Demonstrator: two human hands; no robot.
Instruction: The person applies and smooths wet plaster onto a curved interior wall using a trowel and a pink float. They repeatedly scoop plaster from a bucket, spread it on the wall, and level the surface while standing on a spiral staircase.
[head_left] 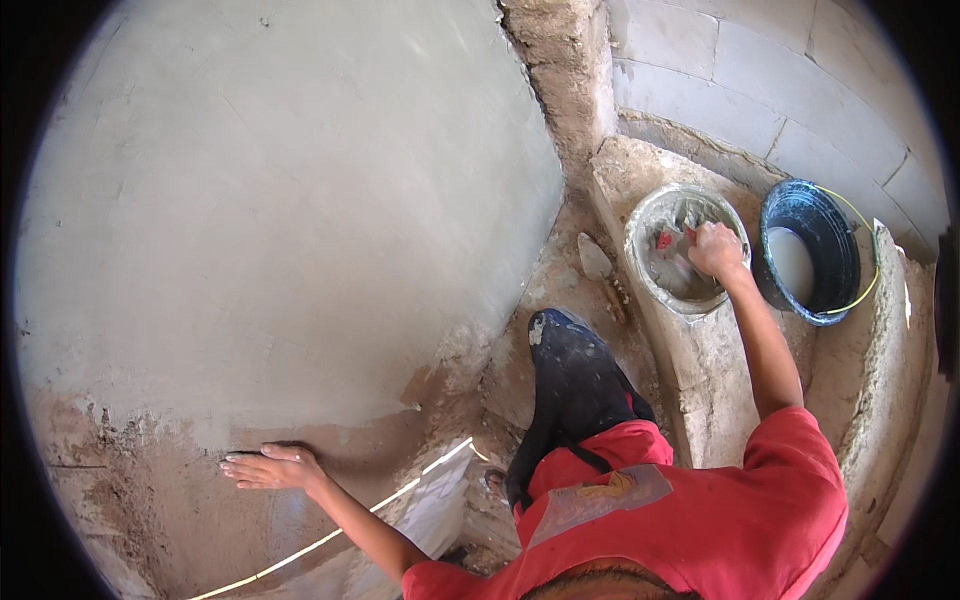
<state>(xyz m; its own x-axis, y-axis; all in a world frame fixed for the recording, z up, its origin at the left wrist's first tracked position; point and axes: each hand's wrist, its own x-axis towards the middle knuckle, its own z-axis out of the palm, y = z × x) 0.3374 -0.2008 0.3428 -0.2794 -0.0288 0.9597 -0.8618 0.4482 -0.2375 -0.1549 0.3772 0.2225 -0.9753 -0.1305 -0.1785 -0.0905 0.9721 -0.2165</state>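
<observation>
My left hand [270, 467] lies flat with its fingers stretched out against the bare lower part of the wall, below the smooth grey plaster [280, 220]. Over at the right, my right hand [717, 250] reaches into a round bucket of grey mortar [737, 222]. Its fingers are closed round a red-handled tool [690, 236]; the tool's blade is blurred and partly sunk in the mix, so its exact kind is unclear. Another red bit [663, 240] shows in the bucket beside it. A pointed trowel [594, 256] rests on the ground left of the bucket.
A dark blue bucket [845, 255] with cloudy liquid and a yellow-green handle stands right of the mortar bucket. Both are by a rough concrete ledge [690, 350]. Pale block walls [760, 80] rise behind. A light yellow line [330, 537] runs across the lower left.
</observation>
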